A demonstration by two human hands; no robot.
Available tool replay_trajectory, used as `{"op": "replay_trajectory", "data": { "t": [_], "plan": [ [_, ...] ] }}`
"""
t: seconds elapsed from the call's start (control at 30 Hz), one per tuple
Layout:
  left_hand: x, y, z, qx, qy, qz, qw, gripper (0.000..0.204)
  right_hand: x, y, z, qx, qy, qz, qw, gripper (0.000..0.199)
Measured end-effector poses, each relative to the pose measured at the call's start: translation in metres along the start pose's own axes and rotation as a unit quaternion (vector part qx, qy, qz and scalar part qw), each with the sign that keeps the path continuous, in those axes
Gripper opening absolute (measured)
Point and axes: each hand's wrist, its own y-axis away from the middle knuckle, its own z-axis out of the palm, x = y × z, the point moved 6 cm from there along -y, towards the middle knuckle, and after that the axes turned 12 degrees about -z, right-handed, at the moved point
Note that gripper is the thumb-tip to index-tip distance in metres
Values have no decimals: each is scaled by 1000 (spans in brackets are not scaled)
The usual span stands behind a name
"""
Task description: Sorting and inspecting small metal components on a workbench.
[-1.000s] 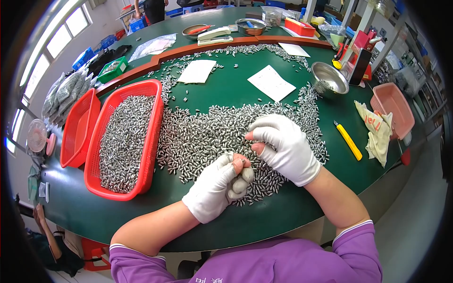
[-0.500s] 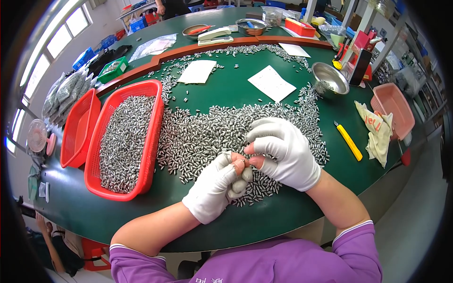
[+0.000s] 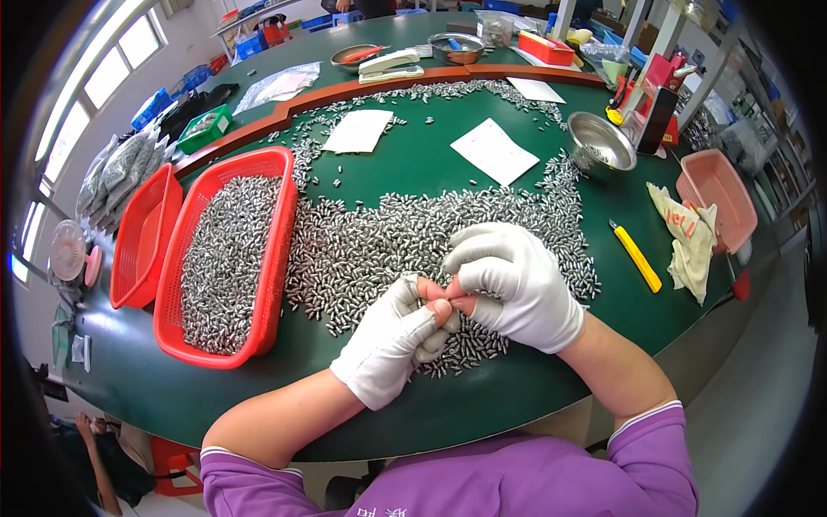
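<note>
Thumb and fingertips of my left hand point(image 3: 379, 346) are pinched together, poking bare out of a white glove. Against them press the bare thumb and fingertip of my right hand point(image 3: 527, 289), gloved the same way, its other fingers curled. Whatever lies between the fingertips is too small and covered to make out. Beneath and beyond both hands spreads a heap of small silvery metal pieces point(image 3: 370, 246) with pointed ends. To the left, a red plastic basket point(image 3: 287, 202) holds many more such pieces.
Another red basket point(image 3: 129, 284) stands farther left. Two white papers point(image 3: 495, 153) point(image 3: 357, 132) lie beyond the heap on the green table point(image 3: 405, 177). At the right are a metal bowl point(image 3: 603, 142), a yellow cutter knife point(image 3: 636, 257), a cloth point(image 3: 689, 250) and a pink basket point(image 3: 719, 202). A brown wooden strip point(image 3: 345, 89) edges the far side.
The fingertips of both hands have come closer together, and the right thumb and finger, apart before, now meet the left ones. The right hand has shifted slightly left.
</note>
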Motion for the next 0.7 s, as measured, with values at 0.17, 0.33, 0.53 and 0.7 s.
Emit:
{"op": "replay_trajectory", "data": {
  "t": [0.17, 0.33, 0.53, 0.7],
  "plan": [
    [-1, 0, 0, -9, 30, 4, 999, 18, -2, 4, 0, 24, 12, 6, 1000, 24],
    [-3, -2, -1, -10, 25, -3, 1000, 19, -4, 2, -1, 6, 4, -2, 1000, 25],
    [-2, -1, 4, -16, 15, 17, 1000, 18, 4, 3, -11, 72, 62, 5, 996, 19],
    [-1, 0, 6, -15, 17, 17, 1000, 18, 50, 26, -48, 85, 283, 186, 937, 19]
  ]
}}
